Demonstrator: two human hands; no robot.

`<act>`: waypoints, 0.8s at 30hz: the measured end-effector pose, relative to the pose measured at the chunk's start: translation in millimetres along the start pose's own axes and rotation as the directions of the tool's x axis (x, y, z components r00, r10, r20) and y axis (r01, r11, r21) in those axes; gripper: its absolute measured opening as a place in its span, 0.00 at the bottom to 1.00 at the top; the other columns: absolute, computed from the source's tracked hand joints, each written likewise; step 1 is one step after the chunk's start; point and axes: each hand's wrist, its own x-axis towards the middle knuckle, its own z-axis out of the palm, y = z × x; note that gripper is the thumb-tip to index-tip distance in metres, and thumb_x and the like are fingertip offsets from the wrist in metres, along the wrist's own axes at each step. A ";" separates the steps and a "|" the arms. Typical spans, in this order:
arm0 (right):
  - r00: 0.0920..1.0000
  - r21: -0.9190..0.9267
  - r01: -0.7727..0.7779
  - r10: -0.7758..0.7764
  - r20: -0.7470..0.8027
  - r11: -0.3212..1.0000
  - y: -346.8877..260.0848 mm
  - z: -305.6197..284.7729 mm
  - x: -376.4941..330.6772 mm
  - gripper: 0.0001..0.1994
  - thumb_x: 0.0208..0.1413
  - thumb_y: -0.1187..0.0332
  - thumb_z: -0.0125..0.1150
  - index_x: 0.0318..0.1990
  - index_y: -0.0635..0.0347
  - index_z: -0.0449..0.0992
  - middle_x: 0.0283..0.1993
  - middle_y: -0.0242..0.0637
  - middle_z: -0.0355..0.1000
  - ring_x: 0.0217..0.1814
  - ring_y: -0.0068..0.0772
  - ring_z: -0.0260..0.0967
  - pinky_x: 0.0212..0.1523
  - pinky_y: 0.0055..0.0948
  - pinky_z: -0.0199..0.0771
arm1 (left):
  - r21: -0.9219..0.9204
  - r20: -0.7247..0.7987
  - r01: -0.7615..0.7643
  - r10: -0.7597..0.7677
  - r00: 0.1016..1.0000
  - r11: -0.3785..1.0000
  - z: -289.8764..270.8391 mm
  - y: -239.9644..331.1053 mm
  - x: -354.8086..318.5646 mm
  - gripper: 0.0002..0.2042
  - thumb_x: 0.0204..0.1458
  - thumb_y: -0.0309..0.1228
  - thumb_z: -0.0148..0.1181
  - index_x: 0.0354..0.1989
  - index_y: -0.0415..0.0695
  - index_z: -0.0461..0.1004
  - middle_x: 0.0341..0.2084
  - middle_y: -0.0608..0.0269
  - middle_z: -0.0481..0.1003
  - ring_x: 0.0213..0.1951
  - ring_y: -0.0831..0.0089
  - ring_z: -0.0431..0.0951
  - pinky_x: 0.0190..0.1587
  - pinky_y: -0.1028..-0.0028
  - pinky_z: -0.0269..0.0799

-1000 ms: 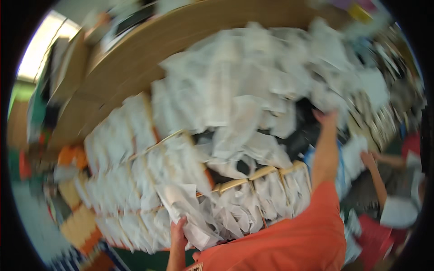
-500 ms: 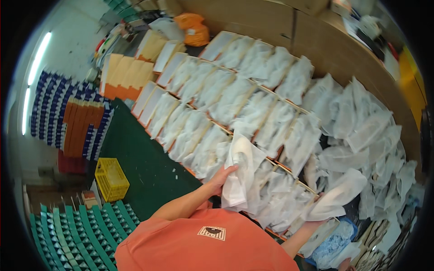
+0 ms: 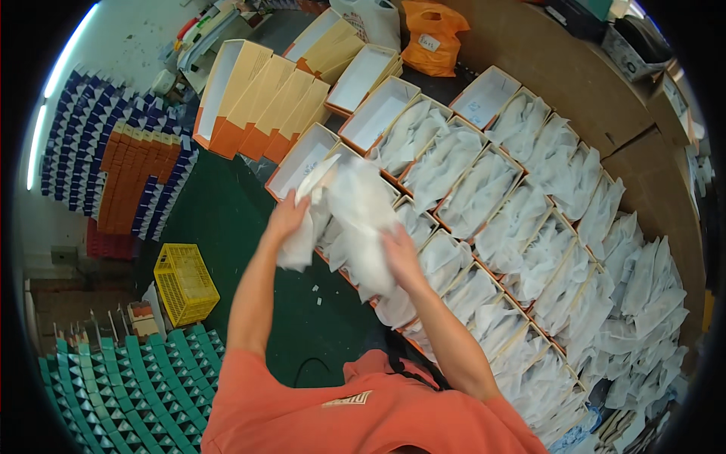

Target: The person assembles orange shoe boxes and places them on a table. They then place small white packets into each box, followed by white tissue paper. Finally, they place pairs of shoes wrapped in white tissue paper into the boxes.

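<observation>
My left hand (image 3: 286,218) is closed on a white-wrapped bundle (image 3: 301,246), whose upper part tilts toward the right. Gripped by my right hand (image 3: 401,259) is a larger white-wrapped bundle (image 3: 359,200), smeared by motion; both look shoe-shaped, but the wrapping hides what is inside. The two bundles are held close together above the near-left end of the box rows. Just beyond my left hand lies an open box (image 3: 304,160) with a white inside and orange edge. White-wrapped bundles (image 3: 473,193) fill the neighbouring boxes.
Cream-and-orange boxes (image 3: 261,106) stand stacked at the far left, near an orange bag (image 3: 435,38). Loose wrapped bundles (image 3: 643,303) heap up at the right. A yellow crate (image 3: 185,284) sits on the green floor (image 3: 227,234); blue and green box stacks (image 3: 136,386) line the left.
Both hands, each with its wrapped bundle, have moved left and away from me. The right hand has come from the far right to beside the left. The view has shifted toward the left end.
</observation>
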 end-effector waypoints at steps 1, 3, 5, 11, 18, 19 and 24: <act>0.971 0.141 -0.048 0.013 0.240 0.989 -47.9 30.9 11.4 0.35 0.65 0.52 0.51 0.67 0.75 0.55 0.65 0.62 0.63 0.66 0.55 0.64 0.65 0.37 0.63 | -0.108 0.111 -0.097 0.109 0.988 0.989 -7.9 -27.9 31.1 0.40 0.60 0.52 0.52 0.68 0.28 0.54 0.63 0.34 0.63 0.66 0.52 0.64 0.66 0.63 0.60; 0.930 0.139 0.140 -0.178 0.320 0.980 -91.7 96.2 -2.8 0.37 0.65 0.51 0.52 0.69 0.73 0.52 0.68 0.61 0.59 0.68 0.55 0.61 0.66 0.36 0.62 | -0.348 0.277 -0.252 0.356 0.892 0.903 -3.0 -78.9 78.8 0.41 0.59 0.55 0.51 0.68 0.28 0.53 0.65 0.32 0.60 0.68 0.49 0.59 0.69 0.62 0.55; 0.828 0.254 0.182 -0.287 0.482 0.950 -148.5 69.1 -28.2 0.35 0.63 0.55 0.57 0.69 0.70 0.53 0.68 0.57 0.59 0.68 0.51 0.62 0.66 0.36 0.63 | -0.126 0.192 -0.302 0.322 0.927 0.945 34.5 -64.7 106.8 0.43 0.59 0.56 0.51 0.69 0.28 0.51 0.67 0.33 0.56 0.70 0.48 0.55 0.71 0.62 0.50; 0.910 0.109 0.277 -0.297 0.289 0.955 -23.2 -110.2 -114.7 0.21 0.57 0.68 0.62 0.59 0.57 0.72 0.52 0.43 0.74 0.55 0.41 0.73 0.56 0.35 0.73 | 0.418 0.169 -0.281 0.230 0.958 0.864 142.3 -108.5 107.7 0.27 0.64 0.46 0.46 0.70 0.50 0.60 0.74 0.44 0.35 0.75 0.50 0.31 0.74 0.55 0.24; 0.270 -0.252 -0.542 -0.118 -0.956 0.802 168.7 -487.5 -307.5 0.12 0.58 0.69 0.57 0.45 0.65 0.78 0.42 0.49 0.78 0.44 0.48 0.76 0.45 0.35 0.76 | 0.215 -0.512 -0.442 0.486 0.708 0.871 140.1 31.9 15.7 0.28 0.60 0.38 0.57 0.62 0.30 0.63 0.60 0.38 0.66 0.62 0.46 0.65 0.67 0.57 0.57; 0.220 -0.238 -0.638 -0.123 -0.968 0.732 189.7 -530.4 -334.0 0.15 0.56 0.67 0.59 0.48 0.65 0.77 0.44 0.51 0.76 0.48 0.51 0.75 0.49 0.38 0.75 | 0.175 -0.513 -0.483 0.498 0.699 0.858 147.8 69.4 -11.1 0.26 0.60 0.37 0.57 0.62 0.31 0.64 0.60 0.40 0.67 0.61 0.47 0.66 0.66 0.57 0.58; 0.290 -0.178 -0.813 0.120 -0.949 0.555 292.6 -667.2 -375.6 0.24 0.49 0.66 0.61 0.56 0.59 0.71 0.55 0.54 0.70 0.58 0.58 0.68 0.58 0.49 0.70 | -0.335 -0.139 -0.712 0.715 0.685 0.617 249.0 296.4 -200.9 0.18 0.58 0.24 0.57 0.57 0.36 0.69 0.57 0.49 0.70 0.58 0.59 0.71 0.59 0.66 0.66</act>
